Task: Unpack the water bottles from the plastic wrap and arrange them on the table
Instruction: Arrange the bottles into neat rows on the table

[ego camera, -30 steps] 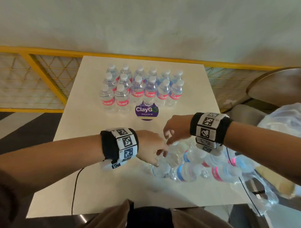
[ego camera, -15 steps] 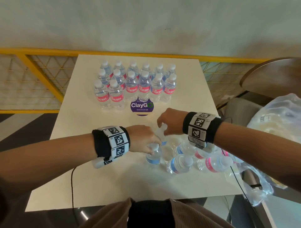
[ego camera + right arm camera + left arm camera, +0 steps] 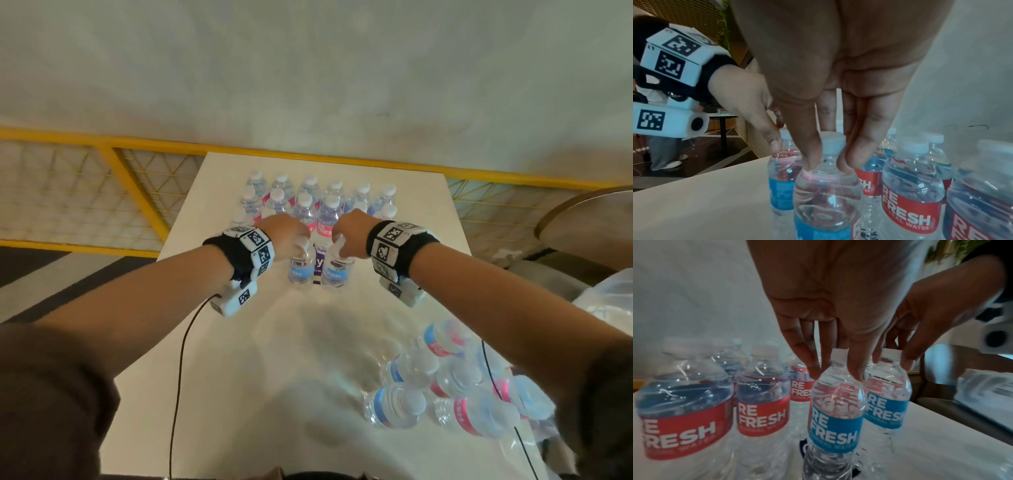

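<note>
Each hand holds one blue-labelled water bottle upright by its neck, just in front of the standing rows. My left hand [image 3: 291,236] pinches the left bottle [image 3: 301,269] around its cap [image 3: 839,353]; this bottle [image 3: 835,415] stands over the purple sticker. My right hand [image 3: 346,236] pinches the right bottle [image 3: 335,270] below its white cap [image 3: 833,142]. Several upright bottles [image 3: 308,202] with red and blue labels stand in rows behind. More bottles [image 3: 445,383] lie in the torn clear wrap [image 3: 534,442] at the near right.
The white table [image 3: 239,377] runs to a yellow mesh railing [image 3: 102,192] and a pale wall. A brown round table [image 3: 592,219] and a clear plastic bag [image 3: 603,298] sit to the right. Black cables hang from both wrists.
Both hands have lifted a bottle each out of the wrap and carried it forward to the front of the standing rows. The head view has tilted up.
</note>
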Tool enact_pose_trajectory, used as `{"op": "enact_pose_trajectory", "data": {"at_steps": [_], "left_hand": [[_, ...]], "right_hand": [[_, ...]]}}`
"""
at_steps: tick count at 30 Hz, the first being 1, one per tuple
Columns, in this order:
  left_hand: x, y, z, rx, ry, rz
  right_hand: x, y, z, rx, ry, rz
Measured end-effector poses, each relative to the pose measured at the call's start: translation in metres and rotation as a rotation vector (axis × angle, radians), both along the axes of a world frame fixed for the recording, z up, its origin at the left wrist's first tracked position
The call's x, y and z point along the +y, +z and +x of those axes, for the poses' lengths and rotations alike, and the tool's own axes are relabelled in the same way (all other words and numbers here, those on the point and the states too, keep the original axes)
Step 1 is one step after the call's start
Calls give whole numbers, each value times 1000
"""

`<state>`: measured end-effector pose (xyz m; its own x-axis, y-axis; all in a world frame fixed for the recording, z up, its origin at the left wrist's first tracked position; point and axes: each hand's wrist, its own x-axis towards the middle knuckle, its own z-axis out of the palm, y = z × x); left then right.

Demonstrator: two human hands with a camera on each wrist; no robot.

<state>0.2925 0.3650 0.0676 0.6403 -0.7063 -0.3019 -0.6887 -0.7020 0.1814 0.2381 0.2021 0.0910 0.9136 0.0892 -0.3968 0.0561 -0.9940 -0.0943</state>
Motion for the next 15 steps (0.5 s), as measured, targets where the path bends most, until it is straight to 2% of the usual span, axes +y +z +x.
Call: {"op": "enact_pose_trajectory", "data": {"at_steps": [7,15], "left_hand": [[-19,0,30,-29,107,66],[-20,0,41,-2,-35,71]], "right_hand": [[6,-16,34,-5,-15,-21],[-4,-23,42,-4,35,-2]]}}
